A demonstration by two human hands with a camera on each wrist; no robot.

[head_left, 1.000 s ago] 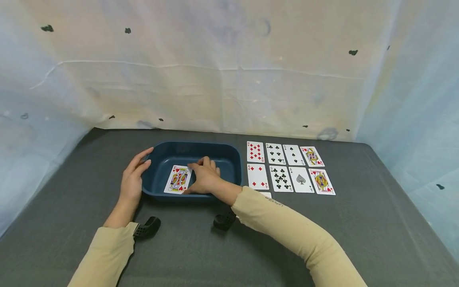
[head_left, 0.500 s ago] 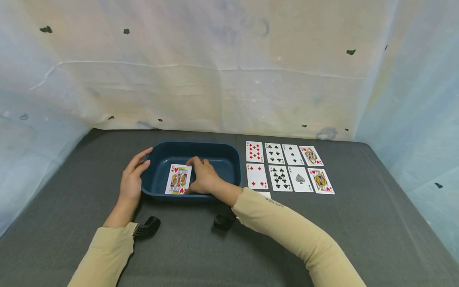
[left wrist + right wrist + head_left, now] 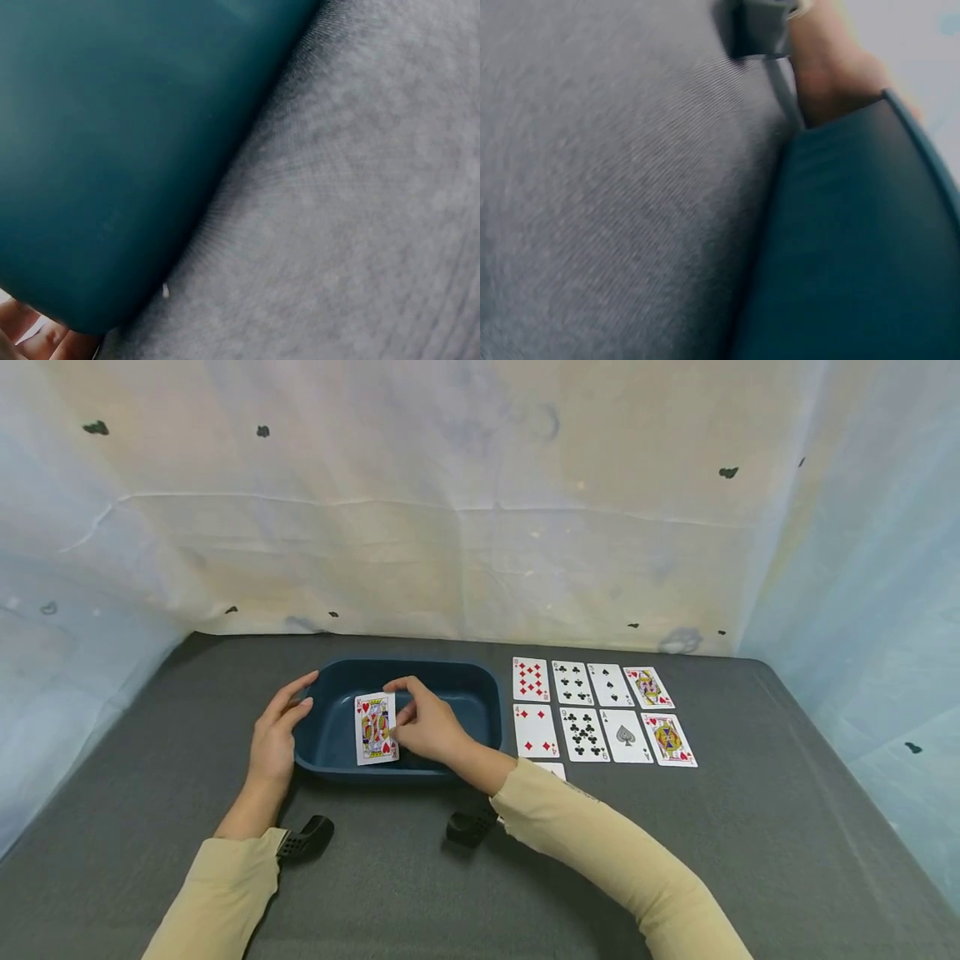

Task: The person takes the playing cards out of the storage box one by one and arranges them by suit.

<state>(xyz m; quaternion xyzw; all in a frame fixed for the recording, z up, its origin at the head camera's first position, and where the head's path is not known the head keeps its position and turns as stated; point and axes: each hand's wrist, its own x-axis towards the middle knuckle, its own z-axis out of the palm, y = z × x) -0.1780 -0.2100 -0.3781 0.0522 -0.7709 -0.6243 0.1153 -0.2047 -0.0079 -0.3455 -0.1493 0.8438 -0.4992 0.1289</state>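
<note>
My right hand (image 3: 431, 727) reaches into a dark blue tray (image 3: 330, 770) and pinches a king of hearts playing card (image 3: 375, 731) by its right edge. The card faces up over the tray floor. At the tray's left end, my left hand (image 3: 273, 739) rests its fingers and thumb against the outer rim. In the left wrist view, its fingers (image 3: 49, 341) show at the tray's lower corner. The right wrist view shows the tray's outer wall (image 3: 855, 247) with part of the left hand (image 3: 836, 71) beyond it; the right hand is out of that view.
Face-up playing cards lie in rows right of the tray, among them a ten of diamonds (image 3: 531, 680), an ace of spades (image 3: 626, 737) and a jack of hearts (image 3: 668, 740). Another card (image 3: 555, 770) is partly hidden by the right sleeve. Cloth walls (image 3: 465, 527) enclose the grey table (image 3: 375, 893).
The king of hearts has come upright and shifted slightly away from me, with the right hand's fingers closing from a spread grasp to a pinch on its edge. My left hand stays put.
</note>
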